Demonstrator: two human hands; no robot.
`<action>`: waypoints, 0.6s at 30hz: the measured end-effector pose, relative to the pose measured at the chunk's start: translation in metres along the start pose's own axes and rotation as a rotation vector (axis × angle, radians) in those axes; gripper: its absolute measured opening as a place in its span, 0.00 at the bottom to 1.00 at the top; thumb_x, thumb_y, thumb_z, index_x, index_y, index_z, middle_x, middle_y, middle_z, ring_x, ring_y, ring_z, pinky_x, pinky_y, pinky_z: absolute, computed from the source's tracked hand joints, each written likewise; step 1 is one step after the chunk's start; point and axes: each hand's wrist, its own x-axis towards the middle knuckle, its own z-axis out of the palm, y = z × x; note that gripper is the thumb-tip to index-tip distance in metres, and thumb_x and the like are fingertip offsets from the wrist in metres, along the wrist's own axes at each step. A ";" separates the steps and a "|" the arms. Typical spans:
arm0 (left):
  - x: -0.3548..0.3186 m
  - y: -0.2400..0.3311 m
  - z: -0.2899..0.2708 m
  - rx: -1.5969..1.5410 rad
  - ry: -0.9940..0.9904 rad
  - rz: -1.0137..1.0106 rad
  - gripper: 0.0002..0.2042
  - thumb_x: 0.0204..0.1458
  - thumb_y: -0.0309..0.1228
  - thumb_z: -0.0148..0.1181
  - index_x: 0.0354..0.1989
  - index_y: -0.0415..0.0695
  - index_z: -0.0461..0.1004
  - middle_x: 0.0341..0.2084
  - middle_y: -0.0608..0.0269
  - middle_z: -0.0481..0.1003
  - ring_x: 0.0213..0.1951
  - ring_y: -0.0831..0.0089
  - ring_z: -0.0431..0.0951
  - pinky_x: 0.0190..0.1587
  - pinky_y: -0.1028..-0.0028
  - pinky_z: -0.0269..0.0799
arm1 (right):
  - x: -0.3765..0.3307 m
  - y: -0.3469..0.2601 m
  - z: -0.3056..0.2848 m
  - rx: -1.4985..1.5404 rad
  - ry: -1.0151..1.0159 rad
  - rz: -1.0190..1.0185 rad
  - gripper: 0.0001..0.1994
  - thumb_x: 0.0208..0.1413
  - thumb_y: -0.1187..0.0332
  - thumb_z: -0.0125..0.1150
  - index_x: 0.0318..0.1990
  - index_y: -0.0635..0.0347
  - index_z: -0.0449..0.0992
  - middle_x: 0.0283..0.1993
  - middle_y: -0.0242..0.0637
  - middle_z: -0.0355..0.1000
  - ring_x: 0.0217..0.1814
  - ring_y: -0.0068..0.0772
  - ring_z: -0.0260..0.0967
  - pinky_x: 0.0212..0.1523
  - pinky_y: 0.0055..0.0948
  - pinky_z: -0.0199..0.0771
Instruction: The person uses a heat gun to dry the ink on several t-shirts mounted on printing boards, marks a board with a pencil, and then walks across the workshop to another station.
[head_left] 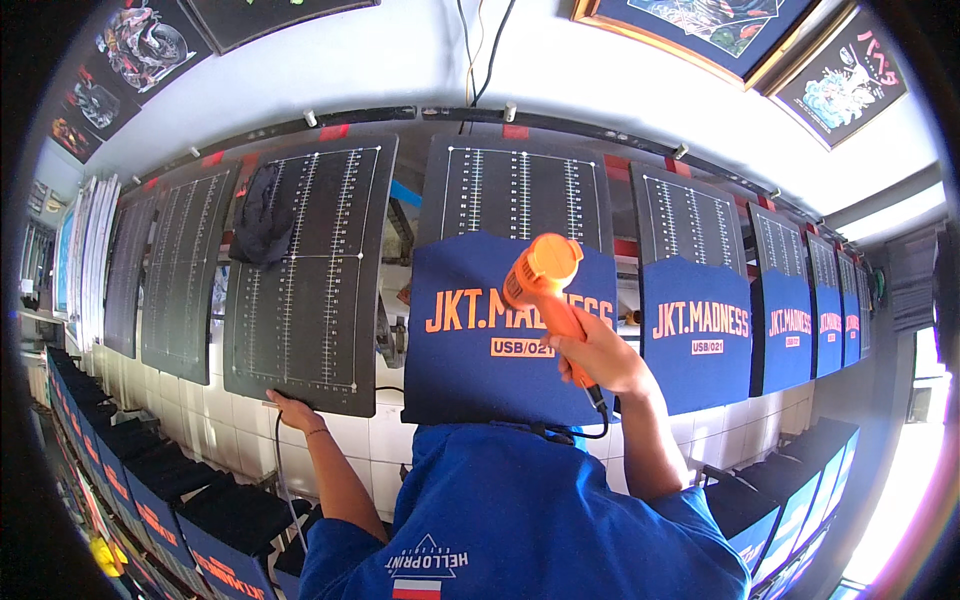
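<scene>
My right hand is wrapped round the handle of an orange heat gun, its black cord hanging from the handle's end. The tool is over a dark blue shirt with orange lettering, laid on the black printing board in front of me, and covers part of the print. At the lower edge of the neighbouring printing board, my left hand has its fingers curled in. A thin cord hangs just below those fingers; whether they grip it or the board's edge is hidden.
A crumpled dark cloth lies on the left board's upper part. More boards with matching blue shirts line up to the right; bare boards stand at left. Rows of printed dark shirts run behind at both sides. Framed pictures hang on the wall.
</scene>
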 end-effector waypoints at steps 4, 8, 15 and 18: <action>0.003 -0.006 -0.002 -0.019 -0.026 -0.015 0.39 0.59 0.60 0.52 0.49 0.23 0.73 0.44 0.48 0.77 0.40 0.62 0.75 0.45 0.66 0.72 | 0.013 -0.001 0.002 -0.041 0.040 0.017 0.19 0.62 0.68 0.56 0.57 0.65 0.65 0.33 0.34 0.71 0.26 0.22 0.69 0.26 0.24 0.72; -0.007 0.001 0.000 -0.046 -0.030 -0.001 0.40 0.59 0.60 0.51 0.52 0.23 0.71 0.48 0.47 0.75 0.43 0.61 0.75 0.48 0.66 0.71 | 0.004 -0.004 0.003 -0.042 -0.049 0.050 0.22 0.62 0.66 0.57 0.60 0.64 0.64 0.29 0.32 0.70 0.25 0.21 0.70 0.25 0.23 0.73; -0.023 0.016 0.000 -0.075 -0.072 -0.012 0.41 0.61 0.59 0.48 0.56 0.22 0.68 0.52 0.46 0.74 0.48 0.59 0.75 0.52 0.66 0.70 | 0.018 -0.014 0.015 -0.010 -0.019 -0.024 0.17 0.61 0.67 0.58 0.53 0.67 0.68 0.27 0.34 0.70 0.25 0.21 0.70 0.26 0.24 0.72; -0.021 0.014 -0.002 -0.071 -0.051 -0.012 0.41 0.61 0.59 0.49 0.55 0.22 0.68 0.51 0.46 0.74 0.48 0.59 0.75 0.52 0.66 0.70 | 0.023 -0.019 0.016 -0.078 0.001 -0.006 0.17 0.60 0.66 0.59 0.52 0.67 0.68 0.28 0.34 0.71 0.25 0.21 0.70 0.26 0.24 0.72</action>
